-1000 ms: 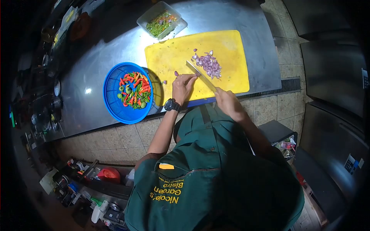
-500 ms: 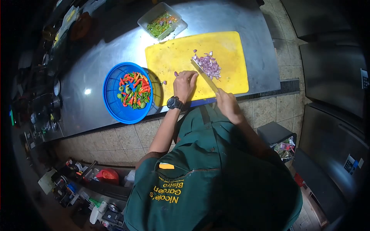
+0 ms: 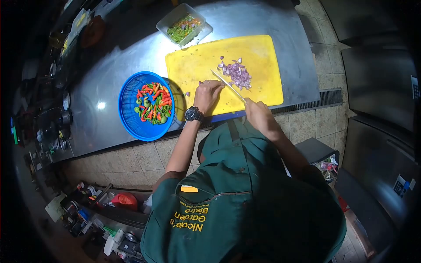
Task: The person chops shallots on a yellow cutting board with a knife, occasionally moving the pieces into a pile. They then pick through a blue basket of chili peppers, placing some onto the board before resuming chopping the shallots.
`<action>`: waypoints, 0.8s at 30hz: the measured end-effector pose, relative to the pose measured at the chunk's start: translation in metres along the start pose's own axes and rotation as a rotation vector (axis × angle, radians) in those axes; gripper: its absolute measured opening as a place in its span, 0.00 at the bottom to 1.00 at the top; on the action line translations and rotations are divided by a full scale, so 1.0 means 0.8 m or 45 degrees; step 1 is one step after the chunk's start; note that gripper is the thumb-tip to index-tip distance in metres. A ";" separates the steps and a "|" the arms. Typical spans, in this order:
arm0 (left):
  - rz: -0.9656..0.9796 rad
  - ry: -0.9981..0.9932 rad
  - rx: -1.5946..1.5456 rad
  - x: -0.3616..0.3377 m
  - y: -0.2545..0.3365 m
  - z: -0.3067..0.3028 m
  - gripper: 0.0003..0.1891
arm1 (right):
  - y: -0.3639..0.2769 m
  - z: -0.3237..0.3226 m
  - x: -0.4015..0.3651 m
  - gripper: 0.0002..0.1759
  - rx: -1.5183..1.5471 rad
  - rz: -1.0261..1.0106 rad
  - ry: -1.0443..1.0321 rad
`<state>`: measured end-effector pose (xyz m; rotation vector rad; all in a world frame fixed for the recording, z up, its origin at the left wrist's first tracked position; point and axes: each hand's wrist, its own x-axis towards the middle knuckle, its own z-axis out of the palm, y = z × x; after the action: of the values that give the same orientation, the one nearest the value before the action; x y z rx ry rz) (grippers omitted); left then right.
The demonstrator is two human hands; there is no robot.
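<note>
My right hand is closed round the handle of a kitchen knife, its blade slanting over a yellow cutting board. My left hand, with a black watch on the wrist, rests on the board left of the blade. Its fingers are curled together, and whatever they hold is hidden. A pile of chopped shallots lies just right of the knife. One small purple shallot sits near the board's left edge, and another bit shows beside my left knuckles.
Left of the board stands a blue basket with red and green chillies. Behind the board is a clear plastic container of chopped green and orange pieces. Both stand on a steel table. At lower right an open bin holds scraps.
The knife has shifted slightly left, away from the shallot pile, and its blade is turned more edge-on. My left hand has moved very little.
</note>
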<state>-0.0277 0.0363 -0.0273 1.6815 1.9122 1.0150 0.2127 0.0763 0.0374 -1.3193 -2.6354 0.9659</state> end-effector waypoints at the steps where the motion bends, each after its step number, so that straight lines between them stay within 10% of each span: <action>1: -0.009 -0.008 0.009 0.000 0.000 -0.001 0.07 | 0.002 0.006 0.003 0.11 -0.004 0.018 -0.030; 21: 0.012 -0.020 0.031 0.002 0.013 -0.011 0.07 | -0.019 0.007 0.038 0.15 0.071 0.099 -0.021; 24: -0.187 0.295 -0.048 -0.019 0.021 -0.024 0.07 | -0.018 -0.006 0.024 0.16 0.105 0.105 0.054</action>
<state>-0.0265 0.0166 -0.0047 1.4311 2.1114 1.2230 0.1918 0.0862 0.0446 -1.4233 -2.4995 1.0333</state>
